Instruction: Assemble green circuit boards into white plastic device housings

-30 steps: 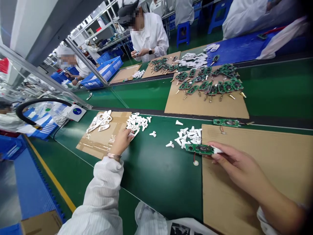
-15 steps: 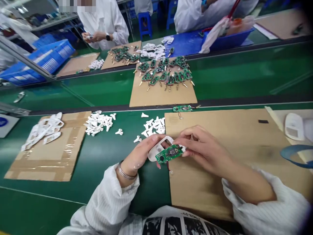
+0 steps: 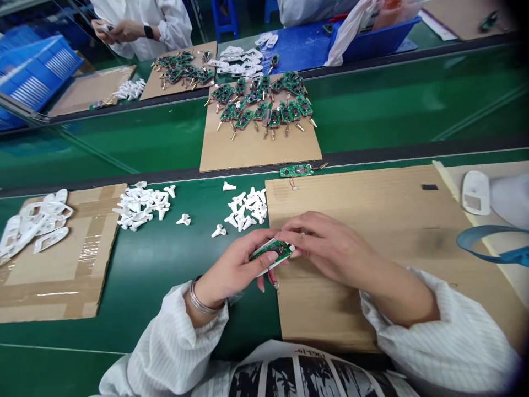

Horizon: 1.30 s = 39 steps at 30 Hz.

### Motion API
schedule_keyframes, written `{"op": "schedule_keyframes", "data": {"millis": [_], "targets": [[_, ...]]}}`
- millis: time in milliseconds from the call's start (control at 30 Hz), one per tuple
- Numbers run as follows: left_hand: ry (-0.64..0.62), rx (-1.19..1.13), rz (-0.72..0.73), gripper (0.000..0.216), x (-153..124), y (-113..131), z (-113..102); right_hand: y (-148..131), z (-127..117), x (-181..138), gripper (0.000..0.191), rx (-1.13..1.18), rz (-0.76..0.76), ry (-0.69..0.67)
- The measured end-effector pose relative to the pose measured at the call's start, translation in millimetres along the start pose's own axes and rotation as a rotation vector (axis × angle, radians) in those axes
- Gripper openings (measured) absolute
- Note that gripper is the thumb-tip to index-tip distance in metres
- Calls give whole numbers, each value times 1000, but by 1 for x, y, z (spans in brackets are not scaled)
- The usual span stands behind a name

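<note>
Left hand (image 3: 235, 268) and right hand (image 3: 330, 245) grip a white-backed circuit board (image 3: 284, 249) above the left edge of the cardboard (image 3: 384, 220).

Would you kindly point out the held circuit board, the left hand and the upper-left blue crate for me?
Circuit board (image 3: 283, 250), head view: exposed green face near one end.
Left hand (image 3: 232, 268), head view: back of the hand.
Blue crate (image 3: 38, 88), head view: slotted side wall.
</note>
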<state>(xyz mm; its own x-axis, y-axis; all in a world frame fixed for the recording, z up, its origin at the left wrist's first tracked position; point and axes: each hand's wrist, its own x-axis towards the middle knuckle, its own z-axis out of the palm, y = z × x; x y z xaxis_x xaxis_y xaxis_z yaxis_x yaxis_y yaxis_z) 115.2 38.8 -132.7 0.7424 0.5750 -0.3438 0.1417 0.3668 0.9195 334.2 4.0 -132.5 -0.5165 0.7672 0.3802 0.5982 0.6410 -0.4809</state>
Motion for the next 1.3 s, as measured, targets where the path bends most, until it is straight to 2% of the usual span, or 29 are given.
{"op": "schedule_keyframes", "data": {"millis": [133, 233, 367, 500, 600, 733, 833, 933, 1133, 1300], "targets": [[-34, 16, 20, 30, 1, -4, 1, 0, 1, -2, 33, -20, 14, -25], [-11, 74, 27, 28, 2, -5, 4, -1, 1, -4, 38, -43, 22, -52], [38, 104, 89, 24, 2, -8, 9, -2, 1, -3, 41, 102, 58, -37], [103, 207, 362, 22, 2, -10, 13, -8, 3, 0, 39, 338, 162, 175], [169, 343, 602, 24, 3, -12, 17, -17, 6, 2, 35, 446, 286, 235], [368, 420, 880, 18, 4, -13, 21, -31, 10, 5, 17, 430, 223, 325], [434, 418, 1002, 17, 5, -15, 22, -39, 13, 7, 19, 428, 183, 389], [436, 396, 1015, 20, 5, -14, 23, -44, 14, 9, 23, 456, 174, 409], [341, 300, 988, 18, -3, -13, 28, -52, 11, 10, 21, 526, 121, 457], [316, 271, 889, 16, -6, -19, 32, -54, 11, 10, 24, 610, 139, 424]]}}
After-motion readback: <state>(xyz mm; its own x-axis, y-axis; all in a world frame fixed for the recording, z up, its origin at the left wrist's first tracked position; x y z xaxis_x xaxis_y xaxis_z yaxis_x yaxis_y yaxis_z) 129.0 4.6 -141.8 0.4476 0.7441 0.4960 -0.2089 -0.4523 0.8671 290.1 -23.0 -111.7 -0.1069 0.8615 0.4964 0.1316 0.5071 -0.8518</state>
